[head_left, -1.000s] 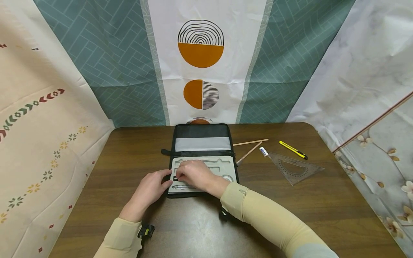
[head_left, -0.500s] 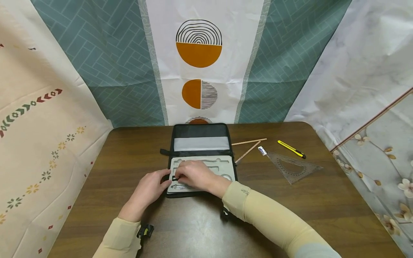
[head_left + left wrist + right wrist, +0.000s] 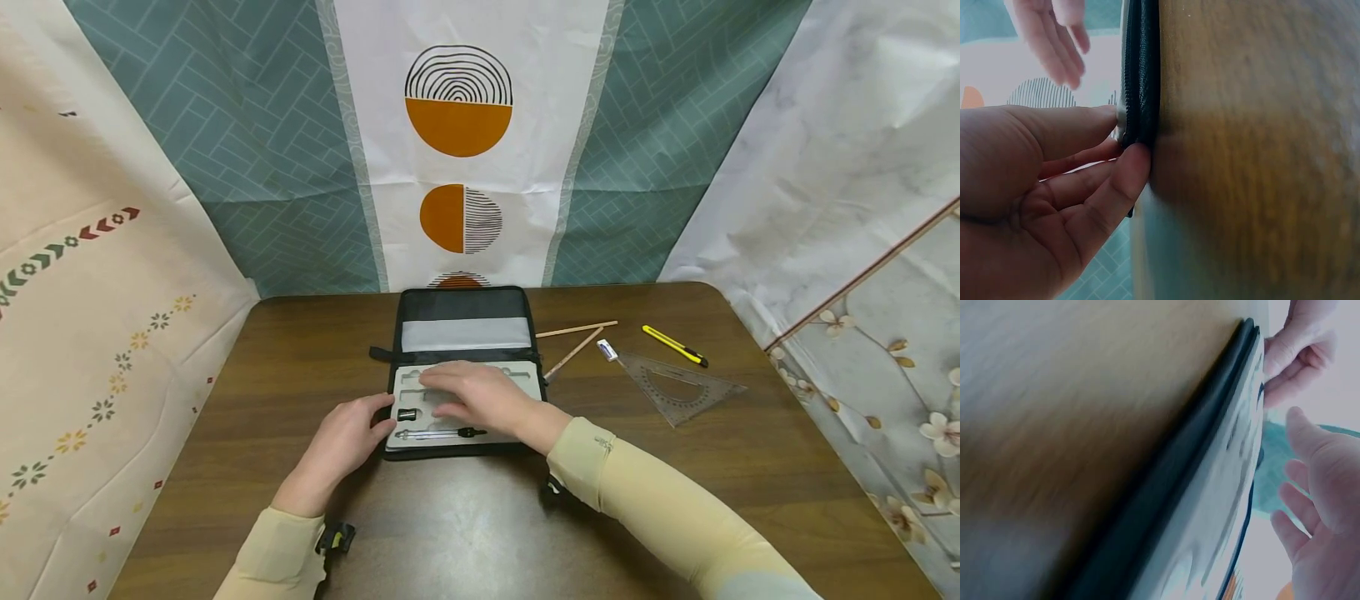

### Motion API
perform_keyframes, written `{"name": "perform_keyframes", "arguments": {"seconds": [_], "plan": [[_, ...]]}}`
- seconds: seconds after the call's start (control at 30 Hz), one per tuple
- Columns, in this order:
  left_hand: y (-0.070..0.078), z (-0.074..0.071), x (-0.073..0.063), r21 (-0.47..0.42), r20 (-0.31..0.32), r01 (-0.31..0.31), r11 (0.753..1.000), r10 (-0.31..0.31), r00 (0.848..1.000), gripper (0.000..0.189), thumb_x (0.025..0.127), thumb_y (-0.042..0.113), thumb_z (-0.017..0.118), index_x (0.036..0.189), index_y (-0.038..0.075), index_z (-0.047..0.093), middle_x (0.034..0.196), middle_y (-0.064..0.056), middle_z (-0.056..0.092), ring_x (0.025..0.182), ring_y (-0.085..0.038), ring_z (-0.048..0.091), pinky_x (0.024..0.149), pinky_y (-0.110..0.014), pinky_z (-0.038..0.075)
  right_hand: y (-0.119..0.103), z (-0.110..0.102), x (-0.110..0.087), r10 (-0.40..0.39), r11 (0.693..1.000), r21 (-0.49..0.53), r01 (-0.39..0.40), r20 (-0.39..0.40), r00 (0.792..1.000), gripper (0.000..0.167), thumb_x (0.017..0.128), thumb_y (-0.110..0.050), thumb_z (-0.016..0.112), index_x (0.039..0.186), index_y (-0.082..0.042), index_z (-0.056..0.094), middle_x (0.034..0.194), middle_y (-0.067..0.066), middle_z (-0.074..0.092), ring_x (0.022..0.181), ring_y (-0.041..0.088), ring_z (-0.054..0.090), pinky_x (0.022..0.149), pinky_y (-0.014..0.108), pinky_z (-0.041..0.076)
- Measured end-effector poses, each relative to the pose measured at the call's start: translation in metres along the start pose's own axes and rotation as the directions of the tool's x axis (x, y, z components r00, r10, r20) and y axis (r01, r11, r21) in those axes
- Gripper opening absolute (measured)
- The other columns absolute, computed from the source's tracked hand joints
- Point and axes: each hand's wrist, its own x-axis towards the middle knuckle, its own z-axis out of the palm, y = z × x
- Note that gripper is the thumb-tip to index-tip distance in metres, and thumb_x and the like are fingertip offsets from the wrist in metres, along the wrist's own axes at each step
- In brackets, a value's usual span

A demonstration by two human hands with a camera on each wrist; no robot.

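An open black zip case (image 3: 462, 304) stands on the table with a grey moulded tray (image 3: 491, 440) in its near half. My left hand (image 3: 342, 443) grips the case's left edge: in the left wrist view the thumb lies against the tray side and a fingertip against the zipped rim. A small black piece (image 3: 407, 414) with a shiny band sits in a slot by that edge. Along the front slot lies a silver and black compass (image 3: 438, 433). My right hand (image 3: 487, 400) hovers over the tray, fingers extended and holding nothing; it covers part of the tray's right side.
Right of the case lie two thin wooden pencils (image 3: 573, 354), a white eraser (image 3: 607, 350), a clear set square (image 3: 678, 387) and a yellow utility knife (image 3: 675, 346). A patterned curtain (image 3: 300, 167) hangs behind the table's back edge.
My right hand has let go of the small black piece, which stays in its slot, and has moved right with its fingers spread. My left hand keeps its place.
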Motion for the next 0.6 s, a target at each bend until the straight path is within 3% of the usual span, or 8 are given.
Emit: {"name": "perform_keyframes", "arguments": {"seconds": [0.2, 0.4, 0.6], "plan": [[0.000, 0.001, -0.001, -0.016, -0.001, 0.011, 1.000, -0.011, 1.000, 0.045, 0.103, 0.010, 0.079, 0.145, -0.003, 0.069, 0.147, -0.027, 0.066, 0.136, -0.046, 0.064, 0.111, -0.065, 0.051, 0.019, -0.014, -0.020, -0.004, 0.998, -0.065, 0.003, -0.025, 1.000, 0.062, 0.107, -0.040, 0.075, 0.159, -0.010, 0.060, 0.163, 0.006, 0.058, 0.156, 0.026, 0.048, 0.132, 0.047, 0.031], [-0.001, 0.001, -0.001, -0.020, -0.009, 0.000, 1.000, -0.001, 1.000, 0.044, 0.103, 0.010, 0.079, 0.144, -0.003, 0.069, 0.147, -0.027, 0.066, 0.136, -0.046, 0.064, 0.112, -0.064, 0.051, 0.045, -0.027, -0.047, 0.010, 0.994, -0.103, -0.019, -0.079, 0.997, 0.059, 0.106, -0.035, 0.077, 0.155, -0.006, 0.063, 0.159, 0.010, 0.062, 0.153, 0.032, 0.051, 0.130, 0.053, 0.033], [-0.003, 0.001, -0.001, -0.019, -0.017, -0.015, 1.000, 0.015, 1.000, 0.044, 0.103, 0.010, 0.079, 0.144, -0.003, 0.069, 0.146, -0.027, 0.067, 0.135, -0.046, 0.064, 0.112, -0.064, 0.051, 0.065, -0.039, -0.072, 0.076, 0.991, -0.103, -0.085, -0.081, 0.994, 0.057, 0.105, -0.030, 0.079, 0.153, -0.004, 0.064, 0.158, 0.013, 0.062, 0.152, 0.034, 0.052, 0.128, 0.056, 0.035]]}}
